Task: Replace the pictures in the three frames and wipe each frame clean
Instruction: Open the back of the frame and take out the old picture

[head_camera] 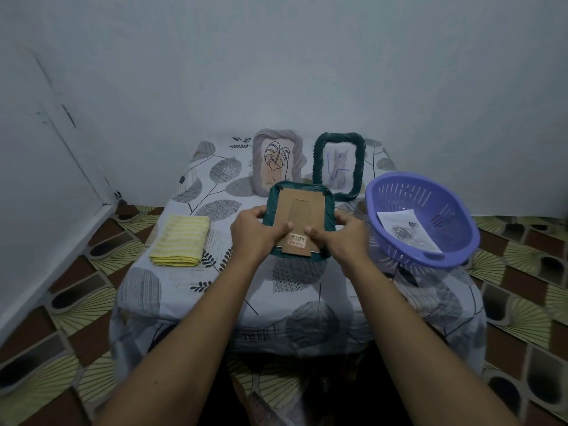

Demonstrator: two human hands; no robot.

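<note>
A pale, bare wall (pixel 276 72) rises behind a low table draped in a white cloth (pixel 190 281) printed with grey leaves. Around it the floor (pixel 76 302) is tiled in brown and yellow-green fan patterns.

Over the middle of the table both hands hold a face-down frame (pixel 272 198), a dark teal rectangle with rounded corners and a twisted, rope-like rim. Its brown cardboard backing (pixel 302 216) is turned up toward the camera and shows the outline of a stand flap. A barcode sticker (pixel 297 239) sits at the near end. The frame's long axis runs away from the person, with the far end tipped slightly up.

The left hand (pixel 255 232) grips the left rim and the right hand (pixel 341 238) the right rim. Both thumbs are pressed flat on the cardboard beside the sticker, while the other fingers curl round the edges and out of sight beneath.

Behind it two frames stand upright, facing the person:
- a grey frame (pixel 296 155) with a wavy rim, holding a leaf line drawing;
- a dark green frame (pixel 339 164) with a twisted rim, holding a cat sketch.

At the left lies a folded, yellow-striped woven cloth (pixel 181 241). At the right a round, slotted purple plastic basket (pixel 430 195) tilts over the table's edge, with a printed picture (pixel 405 230) lying inside.
</note>
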